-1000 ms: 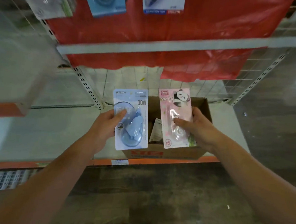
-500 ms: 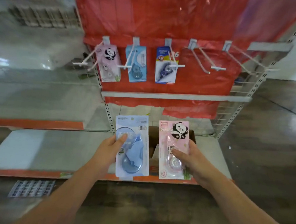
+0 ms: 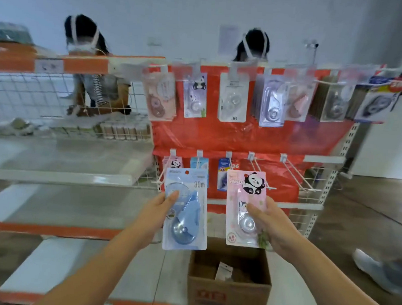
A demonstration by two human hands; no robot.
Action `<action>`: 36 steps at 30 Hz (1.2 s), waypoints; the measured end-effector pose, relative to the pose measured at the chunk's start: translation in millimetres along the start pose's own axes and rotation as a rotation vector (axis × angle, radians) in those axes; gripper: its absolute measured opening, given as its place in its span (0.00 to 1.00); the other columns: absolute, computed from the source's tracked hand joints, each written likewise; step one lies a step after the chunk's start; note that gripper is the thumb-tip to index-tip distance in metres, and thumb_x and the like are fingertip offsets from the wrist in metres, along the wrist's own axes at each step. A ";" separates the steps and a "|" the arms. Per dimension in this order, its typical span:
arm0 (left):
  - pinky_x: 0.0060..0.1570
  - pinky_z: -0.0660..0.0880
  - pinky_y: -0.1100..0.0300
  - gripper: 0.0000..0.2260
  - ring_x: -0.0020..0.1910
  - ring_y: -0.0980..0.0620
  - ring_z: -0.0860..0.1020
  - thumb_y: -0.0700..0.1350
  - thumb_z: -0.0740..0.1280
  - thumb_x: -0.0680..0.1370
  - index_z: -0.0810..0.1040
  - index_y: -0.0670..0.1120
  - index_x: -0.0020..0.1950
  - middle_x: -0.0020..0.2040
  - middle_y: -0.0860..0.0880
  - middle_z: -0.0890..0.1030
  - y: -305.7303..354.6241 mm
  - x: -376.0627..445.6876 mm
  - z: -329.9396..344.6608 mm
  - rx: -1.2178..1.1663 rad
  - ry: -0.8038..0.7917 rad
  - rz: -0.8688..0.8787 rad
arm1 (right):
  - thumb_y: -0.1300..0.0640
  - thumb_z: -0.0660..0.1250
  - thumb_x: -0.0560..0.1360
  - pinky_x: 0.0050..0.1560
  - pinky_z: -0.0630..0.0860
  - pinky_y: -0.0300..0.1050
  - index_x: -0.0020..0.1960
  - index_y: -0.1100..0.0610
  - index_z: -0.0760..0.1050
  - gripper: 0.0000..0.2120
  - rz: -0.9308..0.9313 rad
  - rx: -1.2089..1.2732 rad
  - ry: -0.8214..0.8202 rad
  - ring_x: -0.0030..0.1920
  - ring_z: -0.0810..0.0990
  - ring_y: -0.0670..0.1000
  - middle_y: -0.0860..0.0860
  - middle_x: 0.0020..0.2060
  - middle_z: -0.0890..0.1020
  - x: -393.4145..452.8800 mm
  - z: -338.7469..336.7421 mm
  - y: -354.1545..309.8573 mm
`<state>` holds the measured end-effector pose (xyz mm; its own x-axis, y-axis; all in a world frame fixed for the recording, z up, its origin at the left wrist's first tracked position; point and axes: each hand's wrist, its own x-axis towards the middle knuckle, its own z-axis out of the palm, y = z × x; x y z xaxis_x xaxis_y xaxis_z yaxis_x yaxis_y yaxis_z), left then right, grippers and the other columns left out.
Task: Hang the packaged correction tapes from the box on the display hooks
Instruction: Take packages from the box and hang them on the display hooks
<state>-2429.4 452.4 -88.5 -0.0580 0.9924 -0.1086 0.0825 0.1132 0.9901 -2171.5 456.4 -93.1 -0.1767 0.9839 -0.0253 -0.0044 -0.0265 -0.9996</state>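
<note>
My left hand (image 3: pixel 157 211) grips a blue correction tape pack (image 3: pixel 186 225) marked 30m by its left edge. A pink panda correction tape pack (image 3: pixel 246 193) is held upright by my right hand (image 3: pixel 271 225). Both packs are raised above the open cardboard box (image 3: pixel 229 295) on the bottom shelf, level with the lower row of display hooks (image 3: pixel 296 173). Three of those hooks at the left carry packs: a panda pack (image 3: pixel 174 162), a blue pack (image 3: pixel 200 164) and a dark blue pack (image 3: pixel 223 175). The two hooks at the right are bare.
An upper row of hooks (image 3: pixel 235 95) is full of hanging packs against the red backing (image 3: pixel 220 134). Two people (image 3: pixel 84 39) stand behind the shelving. A white shelf (image 3: pixel 64 159) and wire basket lie to the left. A shoe (image 3: pixel 372 269) is on the floor at right.
The view has tilted upward, bringing the upper hook row and the people behind into sight. Both hands have risen with their packs from just above the box to the level of the lower hooks.
</note>
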 end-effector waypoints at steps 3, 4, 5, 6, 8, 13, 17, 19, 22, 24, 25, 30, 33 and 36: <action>0.60 0.74 0.45 0.12 0.55 0.47 0.81 0.54 0.61 0.80 0.79 0.50 0.57 0.53 0.50 0.84 30.4 7.1 -7.7 0.018 -0.011 0.059 | 0.38 0.70 0.67 0.67 0.68 0.59 0.68 0.48 0.67 0.33 -0.061 -0.041 0.017 0.65 0.73 0.50 0.44 0.64 0.76 10.6 3.6 -31.5; 0.61 0.73 0.45 0.13 0.55 0.47 0.80 0.54 0.60 0.80 0.79 0.50 0.57 0.53 0.50 0.84 38.3 10.8 -9.0 0.029 -0.020 0.078 | 0.37 0.70 0.67 0.67 0.68 0.60 0.68 0.49 0.67 0.34 -0.075 -0.037 0.030 0.65 0.73 0.51 0.45 0.64 0.76 14.9 4.4 -39.0; 0.61 0.73 0.44 0.13 0.56 0.47 0.80 0.54 0.60 0.80 0.79 0.51 0.57 0.53 0.50 0.84 45.3 14.4 -10.1 0.036 -0.029 0.094 | 0.39 0.69 0.68 0.66 0.68 0.60 0.66 0.49 0.68 0.30 -0.083 -0.026 0.039 0.64 0.74 0.52 0.45 0.63 0.77 18.1 6.0 -46.4; 0.61 0.73 0.43 0.13 0.56 0.47 0.80 0.54 0.60 0.80 0.79 0.52 0.57 0.53 0.51 0.83 50.8 19.0 -11.1 0.045 -0.029 0.103 | 0.42 0.68 0.71 0.65 0.70 0.59 0.63 0.48 0.71 0.23 -0.091 -0.018 0.059 0.62 0.76 0.51 0.45 0.60 0.79 21.6 6.7 -52.0; 0.60 0.73 0.42 0.14 0.55 0.47 0.81 0.58 0.61 0.78 0.80 0.52 0.55 0.52 0.51 0.84 60.9 27.2 -9.2 0.084 -0.052 0.127 | 0.48 0.63 0.77 0.61 0.74 0.57 0.56 0.50 0.75 0.10 -0.090 -0.011 0.115 0.57 0.79 0.53 0.47 0.53 0.83 28.2 5.8 -58.7; 0.62 0.72 0.45 0.26 0.56 0.45 0.79 0.67 0.62 0.73 0.79 0.46 0.56 0.54 0.46 0.82 82.3 54.1 10.5 0.183 -0.143 0.249 | 0.55 0.59 0.80 0.57 0.76 0.53 0.51 0.55 0.77 0.08 -0.110 -0.009 0.266 0.55 0.80 0.58 0.54 0.49 0.83 35.3 -4.8 -71.5; 0.53 0.73 0.61 0.09 0.50 0.60 0.77 0.54 0.59 0.80 0.77 0.55 0.50 0.50 0.58 0.81 93.8 74.0 45.5 0.147 -0.206 0.258 | 0.52 0.59 0.80 0.62 0.73 0.60 0.55 0.61 0.75 0.14 -0.115 -0.018 0.363 0.57 0.77 0.66 0.64 0.55 0.79 30.5 -30.2 -74.5; 0.49 0.73 0.64 0.08 0.49 0.61 0.78 0.53 0.59 0.80 0.78 0.55 0.51 0.50 0.57 0.81 98.0 82.3 65.5 0.112 -0.251 0.283 | 0.52 0.59 0.80 0.61 0.73 0.61 0.54 0.57 0.77 0.11 -0.116 -0.003 0.410 0.56 0.79 0.62 0.59 0.53 0.82 24.8 -48.4 -75.4; 0.43 0.73 0.64 0.09 0.49 0.58 0.79 0.52 0.60 0.80 0.78 0.53 0.51 0.49 0.55 0.82 104.9 91.2 101.0 0.091 -0.306 0.284 | 0.54 0.60 0.80 0.61 0.73 0.63 0.51 0.56 0.77 0.09 -0.106 0.011 0.479 0.54 0.80 0.62 0.58 0.50 0.83 16.5 -81.5 -75.2; 0.41 0.72 0.65 0.08 0.48 0.58 0.79 0.52 0.60 0.80 0.78 0.53 0.49 0.47 0.56 0.82 109.4 95.7 124.4 0.087 -0.307 0.295 | 0.54 0.60 0.80 0.60 0.73 0.66 0.49 0.57 0.77 0.09 -0.116 -0.002 0.503 0.51 0.80 0.63 0.60 0.48 0.83 13.6 -104.7 -74.8; 0.44 0.74 0.64 0.08 0.49 0.57 0.79 0.51 0.60 0.80 0.78 0.53 0.48 0.47 0.56 0.82 110.1 99.9 135.6 0.085 -0.306 0.301 | 0.54 0.60 0.80 0.59 0.72 0.67 0.48 0.57 0.76 0.09 -0.127 -0.007 0.522 0.49 0.80 0.62 0.63 0.48 0.82 13.3 -116.0 -74.9; 0.55 0.74 0.58 0.09 0.54 0.56 0.79 0.53 0.59 0.80 0.78 0.54 0.52 0.52 0.56 0.82 110.3 110.7 181.7 0.071 -0.309 0.282 | 0.42 0.66 0.74 0.58 0.72 0.69 0.50 0.62 0.76 0.22 -0.126 -0.006 0.526 0.51 0.80 0.68 0.66 0.51 0.80 24.2 -176.6 -67.8; 0.55 0.71 0.60 0.09 0.55 0.57 0.77 0.54 0.59 0.80 0.78 0.54 0.51 0.53 0.56 0.81 107.3 112.4 200.1 0.074 -0.286 0.269 | 0.53 0.61 0.79 0.60 0.71 0.67 0.50 0.65 0.74 0.13 -0.122 -0.002 0.492 0.46 0.78 0.60 0.67 0.49 0.80 33.9 -200.6 -64.9; 0.57 0.72 0.59 0.11 0.56 0.55 0.77 0.55 0.59 0.80 0.78 0.53 0.53 0.55 0.54 0.81 97.4 113.3 212.9 0.067 -0.254 0.221 | 0.55 0.60 0.80 0.59 0.71 0.66 0.45 0.60 0.74 0.10 -0.111 0.010 0.453 0.45 0.75 0.58 0.61 0.44 0.78 45.1 -215.1 -57.6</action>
<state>-2216.1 586.1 -23.2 0.2178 0.9726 0.0812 0.1306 -0.1115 0.9851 -1967.5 540.3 -38.7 0.2731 0.9588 0.0782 -0.0092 0.0839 -0.9964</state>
